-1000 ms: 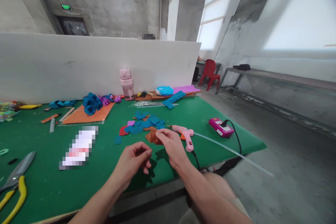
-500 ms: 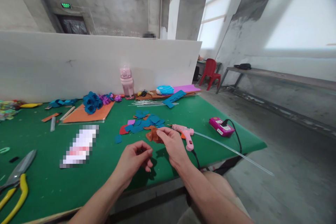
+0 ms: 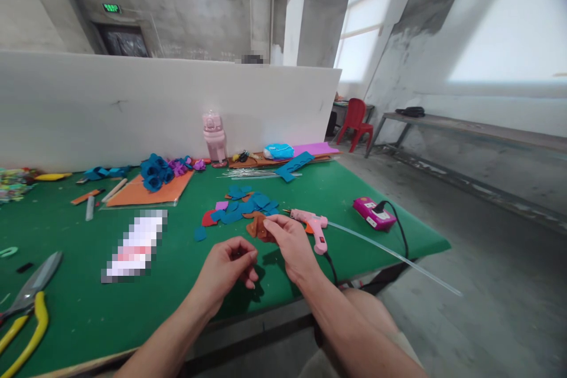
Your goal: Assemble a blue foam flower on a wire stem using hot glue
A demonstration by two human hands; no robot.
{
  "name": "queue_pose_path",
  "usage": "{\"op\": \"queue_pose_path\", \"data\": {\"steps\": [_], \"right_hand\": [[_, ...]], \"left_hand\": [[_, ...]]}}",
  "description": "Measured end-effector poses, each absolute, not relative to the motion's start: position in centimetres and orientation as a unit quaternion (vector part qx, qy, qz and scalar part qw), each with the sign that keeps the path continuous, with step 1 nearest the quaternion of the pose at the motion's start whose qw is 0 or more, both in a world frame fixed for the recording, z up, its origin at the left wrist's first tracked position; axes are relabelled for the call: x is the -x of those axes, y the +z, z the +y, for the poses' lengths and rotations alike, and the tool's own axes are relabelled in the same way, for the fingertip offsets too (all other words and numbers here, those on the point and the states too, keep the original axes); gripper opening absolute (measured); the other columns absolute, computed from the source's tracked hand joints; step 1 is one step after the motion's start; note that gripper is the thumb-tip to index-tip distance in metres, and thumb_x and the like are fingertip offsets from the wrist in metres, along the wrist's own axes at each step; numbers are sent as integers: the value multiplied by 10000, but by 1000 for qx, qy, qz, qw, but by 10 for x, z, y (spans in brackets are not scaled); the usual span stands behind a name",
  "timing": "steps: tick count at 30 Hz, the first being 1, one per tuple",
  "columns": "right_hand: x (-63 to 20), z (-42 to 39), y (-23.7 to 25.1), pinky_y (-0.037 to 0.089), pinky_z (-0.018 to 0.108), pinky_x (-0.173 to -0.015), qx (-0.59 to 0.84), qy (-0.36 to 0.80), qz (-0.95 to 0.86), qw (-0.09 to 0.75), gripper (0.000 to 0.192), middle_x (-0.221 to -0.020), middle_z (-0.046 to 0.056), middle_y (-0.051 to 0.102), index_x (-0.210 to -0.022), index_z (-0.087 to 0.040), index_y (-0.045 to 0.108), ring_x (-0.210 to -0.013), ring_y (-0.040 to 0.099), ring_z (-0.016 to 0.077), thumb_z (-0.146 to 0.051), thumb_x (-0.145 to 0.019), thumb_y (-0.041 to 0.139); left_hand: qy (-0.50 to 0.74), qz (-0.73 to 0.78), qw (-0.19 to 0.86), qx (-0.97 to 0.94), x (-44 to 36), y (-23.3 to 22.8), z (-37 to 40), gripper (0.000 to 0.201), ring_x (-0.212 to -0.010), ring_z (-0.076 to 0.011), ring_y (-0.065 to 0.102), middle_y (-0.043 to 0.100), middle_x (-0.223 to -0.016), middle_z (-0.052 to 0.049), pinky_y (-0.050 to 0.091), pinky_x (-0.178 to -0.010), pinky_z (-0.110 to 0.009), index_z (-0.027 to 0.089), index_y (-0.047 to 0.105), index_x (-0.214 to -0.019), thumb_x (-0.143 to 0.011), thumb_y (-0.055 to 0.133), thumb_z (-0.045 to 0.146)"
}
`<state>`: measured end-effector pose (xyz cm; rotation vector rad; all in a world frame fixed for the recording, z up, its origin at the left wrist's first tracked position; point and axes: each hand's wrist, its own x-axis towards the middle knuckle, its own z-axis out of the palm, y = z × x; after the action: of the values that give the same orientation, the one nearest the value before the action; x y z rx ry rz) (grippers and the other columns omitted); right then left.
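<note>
Between the thumb and fingers of my right hand (image 3: 290, 242) is a brown felt flower (image 3: 258, 228), made of small folded petals. My left hand (image 3: 233, 263) hovers just left of it, fingers curled in and thumb against the index finger, with nothing visible in them. Beyond the flower lies a loose pile of blue felt petals (image 3: 237, 212), with a few red, brown and purple pieces among them. A pink hot glue gun (image 3: 310, 225) rests right beside my right hand, a long clear glue stick (image 3: 390, 254) sticking out of its back.
A magenta power strip (image 3: 374, 214) with a plugged-in cord sits near the table's right edge. Yellow-handled shears (image 3: 33, 301) lie at the left front. Finished blue felt flowers (image 3: 156, 172) rest on orange felt sheets (image 3: 150, 192). A pink bottle (image 3: 215, 139) stands before the white partition.
</note>
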<state>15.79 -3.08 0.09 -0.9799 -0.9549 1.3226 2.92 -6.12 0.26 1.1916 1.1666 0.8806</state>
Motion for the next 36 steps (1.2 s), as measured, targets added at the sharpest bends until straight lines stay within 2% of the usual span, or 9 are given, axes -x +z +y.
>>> {"op": "queue_pose_path", "data": {"steps": [22,36], "right_hand": [[-156,-34,3,427,241,-595,420,561,-431,568,187,-627,24,622,-674,-141,656,-595,534,119,-321,-657,609],[-152,-34,-3,423,238,-602,399,585,-416,570,187,-638,21,615,-668,-144,639,-598,529,117,-330,-652,621]], "left_hand": [[384,503,593,-499,-30,2,-62,232,-365,-101,501,561,-431,15,412,-402,-208,153,500,-664,-667,614,354],[394,497,598,-491,-32,-1,-63,235,-377,-109,517,570,-440,13,418,-418,-215,155,497,-686,-656,623,351]]}}
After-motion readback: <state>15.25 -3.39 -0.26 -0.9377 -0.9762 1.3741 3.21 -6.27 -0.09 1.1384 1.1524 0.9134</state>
